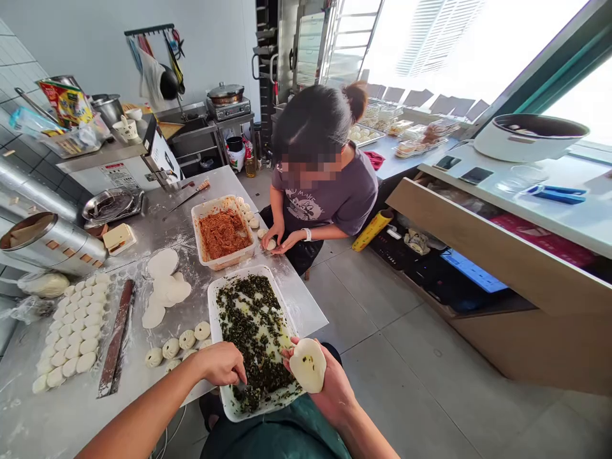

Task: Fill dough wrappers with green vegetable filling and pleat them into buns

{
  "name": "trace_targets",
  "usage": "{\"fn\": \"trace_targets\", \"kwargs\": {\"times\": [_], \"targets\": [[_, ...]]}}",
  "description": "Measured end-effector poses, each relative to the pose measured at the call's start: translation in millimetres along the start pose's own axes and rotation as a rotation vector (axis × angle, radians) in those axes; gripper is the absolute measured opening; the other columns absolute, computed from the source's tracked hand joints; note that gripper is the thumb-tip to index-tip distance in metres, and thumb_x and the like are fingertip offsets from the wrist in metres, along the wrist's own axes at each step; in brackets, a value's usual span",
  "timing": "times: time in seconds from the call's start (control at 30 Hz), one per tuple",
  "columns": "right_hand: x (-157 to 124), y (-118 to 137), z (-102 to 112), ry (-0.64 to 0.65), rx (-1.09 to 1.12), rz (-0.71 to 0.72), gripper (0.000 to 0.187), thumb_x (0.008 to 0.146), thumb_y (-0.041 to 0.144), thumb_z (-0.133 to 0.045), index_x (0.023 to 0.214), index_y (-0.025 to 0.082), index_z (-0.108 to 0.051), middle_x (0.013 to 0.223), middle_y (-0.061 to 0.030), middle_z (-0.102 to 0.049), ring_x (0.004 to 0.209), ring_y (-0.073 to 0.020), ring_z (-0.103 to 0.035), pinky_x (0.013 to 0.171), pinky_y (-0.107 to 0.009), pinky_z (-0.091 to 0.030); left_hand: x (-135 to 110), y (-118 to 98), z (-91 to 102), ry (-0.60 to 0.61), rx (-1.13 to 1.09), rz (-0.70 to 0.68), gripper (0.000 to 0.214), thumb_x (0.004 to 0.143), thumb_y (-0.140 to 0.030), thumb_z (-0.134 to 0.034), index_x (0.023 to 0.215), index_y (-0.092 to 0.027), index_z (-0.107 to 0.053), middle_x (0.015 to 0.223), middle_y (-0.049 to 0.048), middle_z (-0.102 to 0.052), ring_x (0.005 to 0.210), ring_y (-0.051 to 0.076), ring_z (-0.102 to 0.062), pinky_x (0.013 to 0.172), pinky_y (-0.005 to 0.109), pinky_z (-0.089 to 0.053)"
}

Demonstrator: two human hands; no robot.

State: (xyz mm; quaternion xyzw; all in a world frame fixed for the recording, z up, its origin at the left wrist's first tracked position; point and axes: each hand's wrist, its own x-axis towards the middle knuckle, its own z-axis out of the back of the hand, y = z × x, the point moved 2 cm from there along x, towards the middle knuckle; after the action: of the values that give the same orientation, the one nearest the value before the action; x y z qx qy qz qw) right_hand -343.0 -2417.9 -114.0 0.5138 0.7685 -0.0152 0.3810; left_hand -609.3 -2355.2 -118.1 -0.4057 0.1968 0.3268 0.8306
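Note:
My left hand [220, 362] is closed round a small utensil [240, 385] whose tip dips into the green chopped filling [253, 331] in a white rectangular tub [213, 306]. Cupped just right of the tub, my right hand [335, 389] holds a round dough wrapper [308, 364] with a few green specks on it. Several filled buns [179, 344] lie on the floured steel table [157, 236] left of the tub.
Across the table a person [320, 185] pinches a bun beside a tub of red-brown filling [222, 233]. Rows of dough pieces [71, 331], a rolling pin [116, 338] and flat wrappers [162, 290] lie at left. Machines stand behind them; a counter with a drawer is at right.

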Motion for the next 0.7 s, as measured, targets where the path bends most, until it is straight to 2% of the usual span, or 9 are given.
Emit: {"fn": "trace_targets", "kwargs": {"times": [0.1, 0.17, 0.27, 0.37, 0.47, 0.57, 0.7], "targets": [[12.9, -6.3, -7.7, -0.01, 0.04, -0.055, 0.031, 0.082, 0.044, -0.07, 0.091, 0.014, -0.075, 0.083, -0.0112, -0.076, 0.082, -0.0259, -0.071, 0.078, -0.038, -0.058, -15.8, -9.4, 17.5, -0.09, -0.1, 0.009, 0.029, 0.08, -0.029, -0.065, 0.105, -0.035, -0.079, 0.095, -0.0028, -0.08, 0.086, 0.014, -0.072, 0.076, 0.02, -0.051], [23.2, -14.6, -14.7, -0.017, 0.065, -0.065, 0.028, 0.081, 0.042, -0.071, 0.087, 0.014, -0.073, 0.079, -0.0093, -0.075, 0.076, -0.0234, -0.07, 0.071, -0.034, -0.056, -27.6, -21.9, 28.8, -0.185, -0.132, 0.035, 0.03, 0.088, -0.031, -0.059, 0.111, -0.035, -0.077, 0.1, -0.0019, -0.077, 0.09, 0.013, -0.07, 0.081, 0.021, -0.051], [36.2, -30.8, -31.0, 0.022, 0.093, -0.103, 0.031, 0.08, 0.04, -0.071, 0.092, 0.012, -0.073, 0.08, -0.0097, -0.076, 0.074, -0.0238, -0.07, 0.068, -0.035, -0.055, -37.9, -47.2, 35.4, -0.436, -0.172, 0.112, 0.035, 0.099, -0.03, -0.044, 0.121, -0.037, -0.071, 0.109, -0.0014, -0.072, 0.099, 0.012, -0.068, 0.091, 0.024, -0.051], [42.2, -41.6, -52.2, 0.078, 0.122, -0.111, 0.036, 0.08, 0.041, -0.071, 0.102, 0.013, -0.072, 0.087, -0.0083, -0.076, 0.079, -0.0228, -0.07, 0.076, -0.036, -0.055, -33.4, -69.3, 20.8, -0.794, -0.144, 0.199, 0.041, 0.102, -0.025, -0.037, 0.132, -0.037, -0.063, 0.111, 0.001, -0.069, 0.099, 0.012, -0.067, 0.092, 0.024, -0.053], [39.8, -40.4, -71.0, 0.141, 0.205, -0.075, 0.036, 0.083, 0.043, -0.069, 0.106, 0.016, -0.072, 0.097, -0.0073, -0.076, 0.095, -0.0225, -0.069, 0.089, -0.036, -0.054, -21.4, -82.0, -8.2, -1.033, 0.127, 0.215, 0.055, 0.099, -0.011, -0.036, 0.145, -0.036, -0.052, 0.117, 0.0064, -0.065, 0.101, 0.015, -0.067, 0.09, 0.028, -0.057], [32.8, -31.6, -80.0, 0.199, 0.283, -0.039, 0.033, 0.086, 0.044, -0.068, 0.104, 0.017, -0.072, 0.1, -0.0085, -0.076, 0.101, -0.0246, -0.068, 0.098, -0.041, -0.051, -19.6, -87.8, -29.1, -1.121, 0.372, 0.193, 0.066, 0.093, -0.002, -0.038, 0.148, -0.036, -0.047, 0.123, 0.0093, -0.063, 0.109, 0.02, -0.067, 0.095, 0.034, -0.059], [26.2, -24.1, -78.7, 0.185, 0.229, 0.006, 0.035, 0.087, 0.047, -0.068, 0.105, 0.017, -0.073, 0.099, -0.009, -0.076, 0.099, -0.0264, -0.068, 0.097, -0.044, -0.052, -34.6, -94.6, -27.2, -1.141, 0.403, 0.208, 0.063, 0.092, -0.002, -0.042, 0.145, -0.035, -0.052, 0.116, 0.009, -0.065, 0.102, 0.018, -0.068, 0.089, 0.029, -0.06]]}}
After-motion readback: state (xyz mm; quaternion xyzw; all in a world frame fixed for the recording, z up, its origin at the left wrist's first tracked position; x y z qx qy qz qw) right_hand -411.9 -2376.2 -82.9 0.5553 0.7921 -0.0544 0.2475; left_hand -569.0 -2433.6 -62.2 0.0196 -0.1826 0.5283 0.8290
